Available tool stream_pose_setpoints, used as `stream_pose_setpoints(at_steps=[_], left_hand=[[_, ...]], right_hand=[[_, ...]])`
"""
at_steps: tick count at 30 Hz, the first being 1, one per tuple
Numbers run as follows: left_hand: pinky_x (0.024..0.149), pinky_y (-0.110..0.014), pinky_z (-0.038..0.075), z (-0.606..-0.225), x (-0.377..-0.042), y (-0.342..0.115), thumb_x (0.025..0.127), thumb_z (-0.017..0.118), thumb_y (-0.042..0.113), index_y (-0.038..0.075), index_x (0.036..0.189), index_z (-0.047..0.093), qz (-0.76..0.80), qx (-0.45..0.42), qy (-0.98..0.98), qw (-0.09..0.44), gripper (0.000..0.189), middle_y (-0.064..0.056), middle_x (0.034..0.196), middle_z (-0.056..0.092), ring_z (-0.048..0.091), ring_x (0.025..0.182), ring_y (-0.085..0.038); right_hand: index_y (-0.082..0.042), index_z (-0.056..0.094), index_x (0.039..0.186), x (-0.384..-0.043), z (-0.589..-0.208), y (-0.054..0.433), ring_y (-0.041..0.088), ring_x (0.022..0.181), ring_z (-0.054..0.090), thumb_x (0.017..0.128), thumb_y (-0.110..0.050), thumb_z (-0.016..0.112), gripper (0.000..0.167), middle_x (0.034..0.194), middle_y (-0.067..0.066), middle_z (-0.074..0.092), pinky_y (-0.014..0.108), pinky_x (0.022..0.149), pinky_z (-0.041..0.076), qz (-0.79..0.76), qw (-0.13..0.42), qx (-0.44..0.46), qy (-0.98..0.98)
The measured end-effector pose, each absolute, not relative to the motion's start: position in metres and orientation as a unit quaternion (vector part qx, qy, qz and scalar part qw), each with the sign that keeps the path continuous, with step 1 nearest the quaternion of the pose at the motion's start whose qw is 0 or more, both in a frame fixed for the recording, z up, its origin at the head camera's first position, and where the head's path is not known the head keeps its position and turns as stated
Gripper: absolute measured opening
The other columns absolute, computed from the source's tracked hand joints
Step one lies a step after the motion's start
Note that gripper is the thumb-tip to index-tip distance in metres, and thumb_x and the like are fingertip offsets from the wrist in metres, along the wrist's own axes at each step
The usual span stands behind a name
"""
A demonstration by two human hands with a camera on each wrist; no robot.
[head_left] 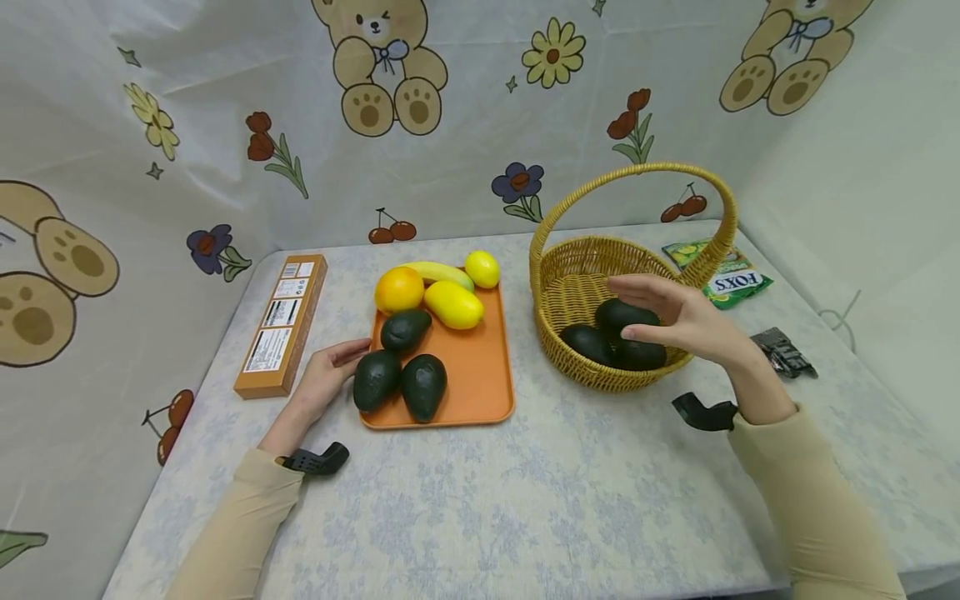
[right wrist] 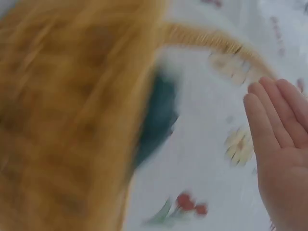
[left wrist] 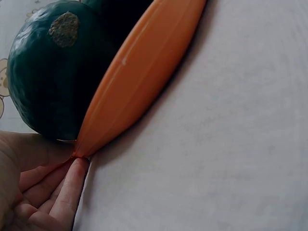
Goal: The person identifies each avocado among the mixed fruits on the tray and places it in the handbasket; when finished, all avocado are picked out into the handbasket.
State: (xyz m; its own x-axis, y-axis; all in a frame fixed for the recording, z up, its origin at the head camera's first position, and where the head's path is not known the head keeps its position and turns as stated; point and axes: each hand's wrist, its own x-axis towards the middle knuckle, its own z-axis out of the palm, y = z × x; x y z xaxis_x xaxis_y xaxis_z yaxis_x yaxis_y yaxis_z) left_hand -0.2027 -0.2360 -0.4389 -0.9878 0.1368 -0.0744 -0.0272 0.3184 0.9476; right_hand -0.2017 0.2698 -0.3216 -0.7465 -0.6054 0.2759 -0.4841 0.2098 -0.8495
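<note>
My left hand (head_left: 324,377) pinches the left rim of an orange tray (head_left: 480,367) between thumb and fingers, as the left wrist view shows close up. Right beside that thumb is a dark green avocado (left wrist: 41,82); two more avocados (head_left: 423,388) (head_left: 406,331) lie on the tray. My right hand (head_left: 693,323) hovers over the front right of a woven basket (head_left: 551,333), fingers extended and thumb apart, holding nothing. Beneath it, three dark avocados (head_left: 587,342) sit in the basket. The right wrist view catches the basket's side, blurred, with the open palm (right wrist: 284,168) at right.
An orange (head_left: 399,290), a banana (head_left: 442,272), a yellow mango (head_left: 454,305) and a lemon (head_left: 482,269) lie at the tray's back. A long box (head_left: 281,325) stands left. Behind the basket's tall handle (head_left: 637,170) lies a green packet (head_left: 723,275); a black packet (head_left: 783,352) lies right.
</note>
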Motion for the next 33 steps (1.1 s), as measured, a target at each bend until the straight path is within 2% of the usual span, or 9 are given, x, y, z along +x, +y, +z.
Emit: stream_pose_setpoints(at_steps=[5,9,14,20,27,33], left_hand=[[0.087,-0.014,0.044,-0.438,-0.205,-0.236,0.097,0.054,0.011,0.000,0.137,0.047,0.584,0.032,0.808,0.073,0.042,-0.019,0.131,0.053,0.052,0.116,-0.021],[0.087,-0.015,0.044,-0.439,-0.207,-0.236,0.097,0.054,0.010,0.000,0.137,0.048,0.586,0.031,0.806,0.075,0.042,-0.018,0.132,0.053,0.051,0.118,-0.025],[0.088,-0.017,0.045,-0.439,-0.208,-0.235,0.096,0.054,0.010,-0.001,0.136,0.048,0.589,0.034,0.804,0.074,0.042,-0.018,0.131,0.053,0.051,0.119,-0.026],[0.087,-0.017,0.045,-0.440,-0.206,-0.235,0.096,0.055,0.011,-0.001,0.136,0.048,0.589,0.034,0.805,0.070,0.042,-0.018,0.130,0.054,0.052,0.117,-0.025],[0.091,-0.023,0.045,-0.441,-0.204,-0.235,0.096,0.055,0.012,-0.001,0.136,0.049,0.586,0.032,0.807,0.070,0.042,-0.018,0.129,0.055,0.052,0.117,-0.026],[0.094,-0.029,0.045,-0.440,-0.204,-0.237,0.096,0.056,0.013,0.000,0.136,0.049,0.583,0.029,0.809,0.067,0.043,-0.018,0.129,0.055,0.052,0.118,-0.026]], right_hand=[[0.003,0.041,0.139,-0.203,-0.313,0.223,0.028,0.129,0.039,0.082,0.012,0.065,0.063,0.141,0.019,0.041,0.031,0.103,0.036,-0.526,0.064,-0.421,0.736],[-0.001,0.043,0.139,-0.207,-0.315,0.184,0.026,0.128,0.042,0.082,0.003,0.070,0.064,0.141,0.015,0.043,0.036,0.104,0.035,-0.504,0.096,-0.450,0.731],[-0.005,0.044,0.140,-0.217,-0.327,0.137,0.019,0.129,0.041,0.083,-0.009,0.073,0.064,0.142,0.011,0.044,0.035,0.106,0.033,-0.478,0.154,-0.475,0.722],[-0.005,0.042,0.141,-0.229,-0.349,0.090,0.015,0.128,0.041,0.084,-0.010,0.072,0.065,0.142,0.007,0.044,0.038,0.106,0.032,-0.468,0.215,-0.501,0.696],[-0.004,0.045,0.139,-0.237,-0.366,0.059,0.018,0.129,0.041,0.084,-0.014,0.073,0.063,0.140,0.005,0.046,0.030,0.106,0.031,-0.447,0.239,-0.507,0.698],[-0.007,0.045,0.139,-0.242,-0.376,0.050,0.020,0.128,0.041,0.084,-0.019,0.074,0.064,0.139,0.008,0.048,0.031,0.106,0.031,-0.420,0.254,-0.498,0.715]])
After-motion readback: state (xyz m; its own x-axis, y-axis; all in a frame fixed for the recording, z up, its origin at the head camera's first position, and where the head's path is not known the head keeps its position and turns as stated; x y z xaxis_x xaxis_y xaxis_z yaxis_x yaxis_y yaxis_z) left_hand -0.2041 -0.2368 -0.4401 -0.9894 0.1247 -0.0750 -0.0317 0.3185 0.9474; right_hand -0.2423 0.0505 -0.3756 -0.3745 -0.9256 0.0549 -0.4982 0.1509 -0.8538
